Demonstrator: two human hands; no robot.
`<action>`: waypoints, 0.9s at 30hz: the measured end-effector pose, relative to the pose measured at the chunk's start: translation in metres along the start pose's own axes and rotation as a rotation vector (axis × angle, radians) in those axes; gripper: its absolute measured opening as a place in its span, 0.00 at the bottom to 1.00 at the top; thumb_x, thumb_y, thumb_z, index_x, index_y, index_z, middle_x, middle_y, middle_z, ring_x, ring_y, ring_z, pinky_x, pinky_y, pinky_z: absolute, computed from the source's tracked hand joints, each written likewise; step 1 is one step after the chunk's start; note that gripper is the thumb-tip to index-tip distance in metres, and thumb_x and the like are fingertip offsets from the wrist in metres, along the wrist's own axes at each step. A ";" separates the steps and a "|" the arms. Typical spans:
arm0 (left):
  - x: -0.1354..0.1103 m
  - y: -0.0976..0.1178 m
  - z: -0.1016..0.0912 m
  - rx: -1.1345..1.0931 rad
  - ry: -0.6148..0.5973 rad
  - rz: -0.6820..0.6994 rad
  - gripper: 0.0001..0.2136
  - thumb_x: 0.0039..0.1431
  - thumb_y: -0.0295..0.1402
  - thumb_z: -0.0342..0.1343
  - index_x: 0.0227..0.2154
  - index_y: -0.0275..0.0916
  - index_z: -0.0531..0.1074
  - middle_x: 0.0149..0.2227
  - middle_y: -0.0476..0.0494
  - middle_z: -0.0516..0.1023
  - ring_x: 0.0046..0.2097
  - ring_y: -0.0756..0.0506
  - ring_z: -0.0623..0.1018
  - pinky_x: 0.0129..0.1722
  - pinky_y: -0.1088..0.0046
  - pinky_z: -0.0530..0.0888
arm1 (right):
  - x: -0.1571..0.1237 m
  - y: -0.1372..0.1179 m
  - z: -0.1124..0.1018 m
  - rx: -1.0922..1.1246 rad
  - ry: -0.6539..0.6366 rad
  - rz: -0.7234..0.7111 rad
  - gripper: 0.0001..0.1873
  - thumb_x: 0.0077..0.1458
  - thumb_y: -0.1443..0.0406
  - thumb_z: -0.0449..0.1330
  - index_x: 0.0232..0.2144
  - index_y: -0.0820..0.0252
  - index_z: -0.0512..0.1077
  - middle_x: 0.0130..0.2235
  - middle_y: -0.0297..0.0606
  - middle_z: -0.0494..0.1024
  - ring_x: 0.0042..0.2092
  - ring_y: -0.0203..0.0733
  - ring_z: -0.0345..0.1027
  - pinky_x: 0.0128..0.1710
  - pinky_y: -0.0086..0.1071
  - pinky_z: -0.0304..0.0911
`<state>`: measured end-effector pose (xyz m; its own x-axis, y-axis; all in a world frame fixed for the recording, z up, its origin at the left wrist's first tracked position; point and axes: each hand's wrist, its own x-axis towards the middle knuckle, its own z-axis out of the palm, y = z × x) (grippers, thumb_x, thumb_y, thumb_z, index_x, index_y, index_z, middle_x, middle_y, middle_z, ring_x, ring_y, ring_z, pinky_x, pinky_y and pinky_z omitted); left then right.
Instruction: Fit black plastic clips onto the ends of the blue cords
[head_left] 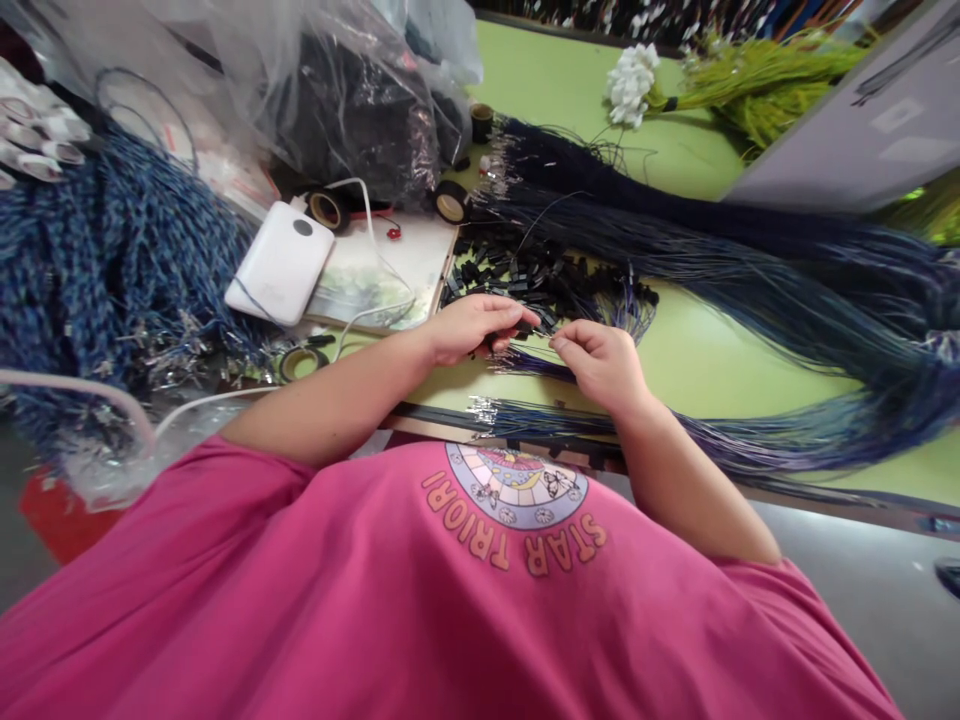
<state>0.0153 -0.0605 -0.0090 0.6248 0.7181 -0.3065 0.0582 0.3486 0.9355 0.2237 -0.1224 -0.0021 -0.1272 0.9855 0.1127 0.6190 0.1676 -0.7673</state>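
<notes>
Head view: one black connector housing [526, 328] sits pinched by the left hand [474, 328]; beside it, the right hand [602, 365] grasps one thin wire [547, 334]. Beyond the grip lies one connector pile [517, 265]; leftward, one white power bank [281, 262].

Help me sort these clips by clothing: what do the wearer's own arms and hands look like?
The left hand and right hand are ungloved, with no ring or watch visible. Both forearms are bare, below the short, loose sleeves of a pink shirt. Its chest bears a round, multicoloured print with "STAR TRIORI" lettering.
</notes>
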 end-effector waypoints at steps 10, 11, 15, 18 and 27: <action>0.001 0.002 0.002 0.066 0.078 -0.025 0.07 0.56 0.24 0.57 0.38 0.36 0.73 0.21 0.54 0.66 0.21 0.56 0.64 0.20 0.79 0.57 | -0.001 0.001 0.002 -0.079 0.015 -0.025 0.11 0.55 0.63 0.55 0.27 0.59 0.75 0.26 0.33 0.76 0.29 0.35 0.66 0.34 0.29 0.59; 0.001 0.002 0.002 0.069 0.071 -0.023 0.07 0.55 0.24 0.57 0.37 0.36 0.73 0.21 0.54 0.66 0.21 0.56 0.64 0.20 0.79 0.57 | -0.001 0.001 0.002 -0.088 0.015 -0.029 0.11 0.55 0.63 0.55 0.26 0.59 0.75 0.26 0.33 0.76 0.29 0.35 0.66 0.34 0.29 0.59; 0.002 0.001 0.002 0.079 0.100 0.003 0.07 0.54 0.24 0.58 0.36 0.36 0.73 0.22 0.55 0.67 0.20 0.57 0.63 0.20 0.79 0.57 | -0.001 0.001 0.004 -0.113 0.008 -0.043 0.11 0.55 0.64 0.55 0.25 0.59 0.74 0.26 0.34 0.77 0.29 0.35 0.66 0.34 0.29 0.59; 0.002 0.001 0.002 0.084 0.136 0.023 0.07 0.53 0.25 0.59 0.36 0.35 0.73 0.21 0.56 0.66 0.19 0.58 0.61 0.19 0.79 0.56 | -0.001 0.001 0.004 -0.117 0.003 -0.046 0.11 0.55 0.64 0.54 0.24 0.59 0.73 0.26 0.33 0.76 0.29 0.35 0.66 0.34 0.29 0.59; 0.001 0.005 0.012 0.263 0.152 0.058 0.07 0.47 0.20 0.63 0.32 0.32 0.76 0.26 0.52 0.77 0.27 0.56 0.71 0.30 0.78 0.68 | 0.001 0.001 0.011 -0.160 -0.072 -0.043 0.12 0.57 0.63 0.53 0.26 0.58 0.73 0.28 0.36 0.78 0.31 0.38 0.67 0.35 0.30 0.59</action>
<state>0.0254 -0.0650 -0.0024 0.5102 0.8211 -0.2557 0.2379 0.1510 0.9595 0.2157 -0.1219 -0.0096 -0.2076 0.9737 0.0936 0.7263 0.2175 -0.6521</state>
